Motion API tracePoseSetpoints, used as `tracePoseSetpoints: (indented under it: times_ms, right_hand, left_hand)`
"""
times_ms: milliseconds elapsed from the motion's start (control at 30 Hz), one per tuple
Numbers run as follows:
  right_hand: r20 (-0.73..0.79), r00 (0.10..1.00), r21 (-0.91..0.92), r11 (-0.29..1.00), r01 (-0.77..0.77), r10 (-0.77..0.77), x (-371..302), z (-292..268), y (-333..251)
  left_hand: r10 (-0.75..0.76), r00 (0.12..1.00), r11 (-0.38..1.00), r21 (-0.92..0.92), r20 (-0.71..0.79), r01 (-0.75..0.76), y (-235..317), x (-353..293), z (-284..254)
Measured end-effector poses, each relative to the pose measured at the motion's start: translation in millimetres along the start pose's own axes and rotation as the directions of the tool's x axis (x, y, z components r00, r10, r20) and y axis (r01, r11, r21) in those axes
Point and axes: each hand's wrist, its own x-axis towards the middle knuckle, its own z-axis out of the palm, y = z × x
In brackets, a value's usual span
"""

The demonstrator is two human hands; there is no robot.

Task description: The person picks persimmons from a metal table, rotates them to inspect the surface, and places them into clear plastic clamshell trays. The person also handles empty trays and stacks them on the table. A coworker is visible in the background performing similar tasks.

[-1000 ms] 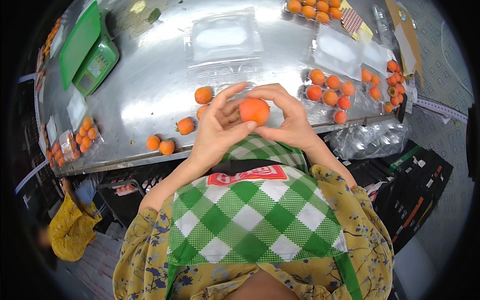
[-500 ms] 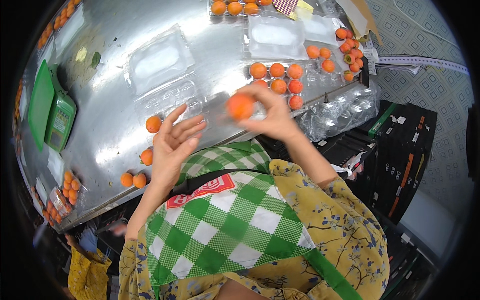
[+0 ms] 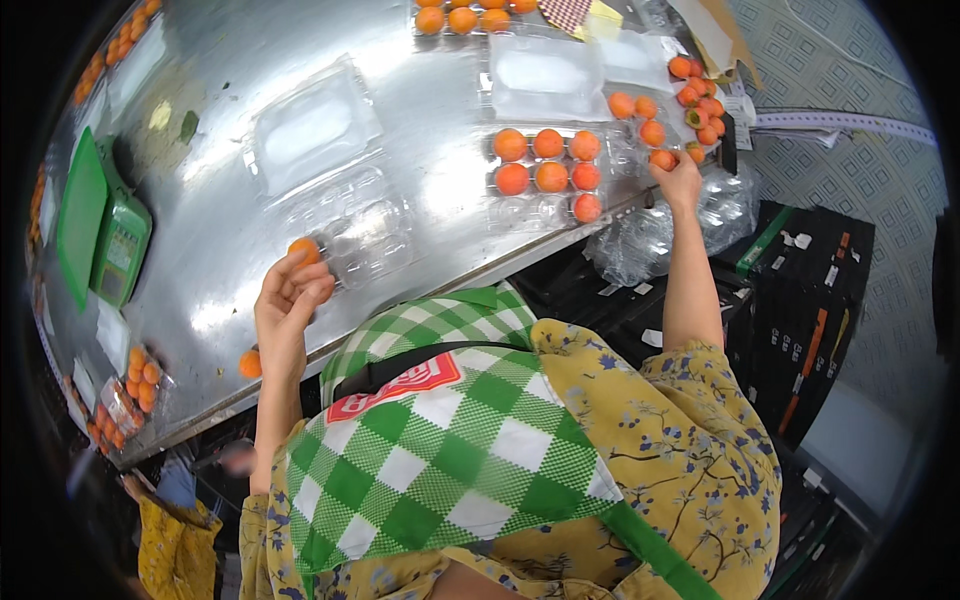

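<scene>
At the far left of the steel tabletop (image 3: 200, 335) stands a green scale (image 3: 122, 250), with small packed persimmons (image 3: 142, 380) below it near the edge. A lone persimmon (image 3: 250, 363) rests just beside my left wrist. My left hand (image 3: 285, 318) is half curled, fingers bent and bunched, next to a partly covered persimmon (image 3: 304, 249); I can't tell whether my fingertips press on it or only screen it. Just right of that hand lies a clear moulded tray (image 3: 370, 240), its cups bare where I can see them. Farther right, a filled tray (image 3: 522, 211) holds seven persimmons (image 3: 549, 178), with front cups vacant.

At the right corner, my right hand (image 3: 678, 184) reaches out and pinches the gripped persimmon (image 3: 661, 159) between thumb and fingers, just beside the loose persimmons (image 3: 699, 105) heaped there. I judge it light enough for one hand, fairly firm but easily bruised, its smooth skin perhaps a bit slippery. Best to cup it round its widest girth with soft finger pads, spreading the pressure and leaving the leafy cap alone. Below hangs a bulging clear bag (image 3: 638, 243), near my right forearm.
</scene>
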Motion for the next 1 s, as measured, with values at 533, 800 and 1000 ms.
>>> tracePoseSetpoints:
  times_ms: [533,800,1000]
  right_hand:
    - [0.031,1.000,-0.164,0.986,-0.001,0.006,19,6,21]
    - [-0.112,0.943,0.278,0.901,0.332,-0.313,-44,-27,-124]
    - [-0.020,0.882,0.596,0.703,0.389,-0.471,-100,-17,-221]
  left_hand:
    - [0.560,0.816,0.296,0.884,0.147,-0.362,-36,3,-23]
    - [0.540,0.842,0.215,0.969,-0.014,-0.122,-55,-3,-22]
    - [0.578,0.815,0.227,0.966,-0.032,-0.123,-60,-3,-20]
